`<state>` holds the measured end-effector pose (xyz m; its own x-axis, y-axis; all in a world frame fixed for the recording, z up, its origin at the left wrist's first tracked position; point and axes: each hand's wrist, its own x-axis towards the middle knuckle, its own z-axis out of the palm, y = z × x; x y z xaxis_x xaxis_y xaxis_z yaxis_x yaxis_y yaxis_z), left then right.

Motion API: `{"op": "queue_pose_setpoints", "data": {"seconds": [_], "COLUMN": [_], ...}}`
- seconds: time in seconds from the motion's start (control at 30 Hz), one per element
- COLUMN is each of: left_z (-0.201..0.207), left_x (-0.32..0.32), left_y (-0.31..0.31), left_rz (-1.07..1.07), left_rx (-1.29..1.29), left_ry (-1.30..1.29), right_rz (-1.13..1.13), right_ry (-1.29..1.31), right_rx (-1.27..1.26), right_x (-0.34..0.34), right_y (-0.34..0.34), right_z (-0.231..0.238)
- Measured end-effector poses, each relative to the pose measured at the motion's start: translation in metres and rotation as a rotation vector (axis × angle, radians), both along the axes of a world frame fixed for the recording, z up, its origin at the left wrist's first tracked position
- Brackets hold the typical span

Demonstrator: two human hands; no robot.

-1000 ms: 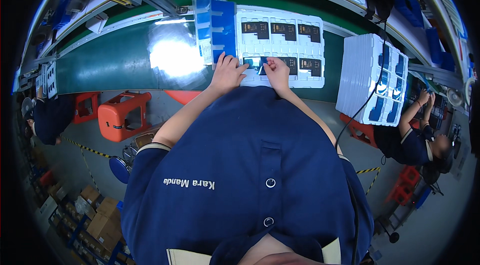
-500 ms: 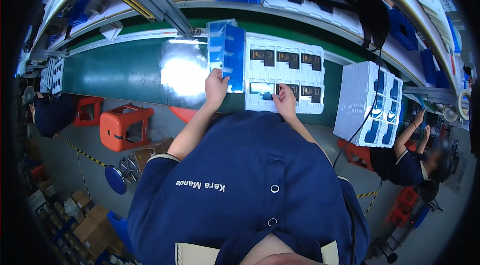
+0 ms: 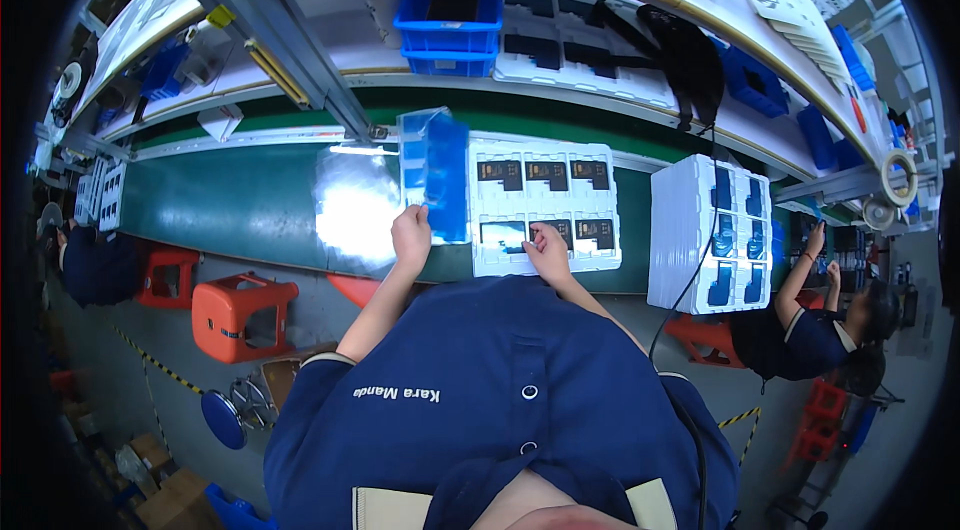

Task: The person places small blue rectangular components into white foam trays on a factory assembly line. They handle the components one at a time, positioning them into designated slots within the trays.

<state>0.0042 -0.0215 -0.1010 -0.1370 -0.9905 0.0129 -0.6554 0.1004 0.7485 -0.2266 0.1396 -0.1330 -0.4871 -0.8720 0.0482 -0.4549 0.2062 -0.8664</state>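
Closed on the lower left edge of a blue plastic film sheet [image 3: 447, 180] is my left hand [image 3: 411, 238]. The film lies on the green bench, beside the left rim of a white moulded tray [image 3: 545, 205]. Black L-shaped flat packs [image 3: 545, 175], which look like batteries, sit in the tray's pockets in two rows. The near left pocket holds a shiny, pale-faced piece [image 3: 500, 234]. My right hand [image 3: 548, 258] is over the near row, its thumb and fingers pinched at the right end of that piece. What is between the fingertips is too small to make out.
Right of the tray stands a tall stack of white trays [image 3: 685, 235], a black cable hanging before it. Blue bins [image 3: 450, 15] and a black bag [image 3: 685, 55] occupy the shelf. An orange stool [image 3: 245, 315] is at left; another person [image 3: 815, 320] works at right.
The whole view has shifted, so the bench appears lower. My left hand remains at the film's edge and my right hand remains at the near left piece.
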Motion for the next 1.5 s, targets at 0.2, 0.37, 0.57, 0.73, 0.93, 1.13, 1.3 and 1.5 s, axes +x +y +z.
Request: {"op": "queue_pose_setpoints", "data": {"seconds": [0.2, 0.37, 0.57, 0.73, 0.93, 1.13, 1.3, 1.5], "left_z": [-0.030, 0.004, 0.045, 0.057, 0.097, 0.055, 0.076, 0.082], "left_x": [0.018, -0.005, -0.045, -0.042, -0.036, -0.047, -0.076, -0.100], "left_y": [-0.001, 0.019, 0.069, 0.109, 0.134, 0.151, 0.147, 0.137], "left_rz": [-0.113, -0.006, -0.011, -0.250, -0.257, -0.308, -0.402, -0.402], "left_rx": [-0.334, -0.087, 0.337, 0.395, 0.386, 0.268, 0.479, 0.431], "left_ry": [0.079, 0.421, 0.708, 0.657, 0.737, 0.772, 0.722, 0.774], "right_rz": [0.056, 0.194, 0.157, 0.346, 0.432, 0.628, 0.458, 0.400], "right_ry": [0.066, -0.266, -0.889, -0.891, -0.983, -0.968, -0.841, -0.758], "right_rx": [-0.005, 0.028, 0.090, 0.079, 0.165, 0.198, 0.113, 0.049], "right_x": [0.004, 0.002, 0.012, -0.017, -0.027, -0.027, -0.072, -0.074], "right_y": [-0.004, 0.009, 0.008, 0.003, 0.002, 0.020, 0.035, 0.045], "right_z": [-0.013, 0.008, 0.086, 0.092, 0.095, 0.103, 0.108, 0.123]}}
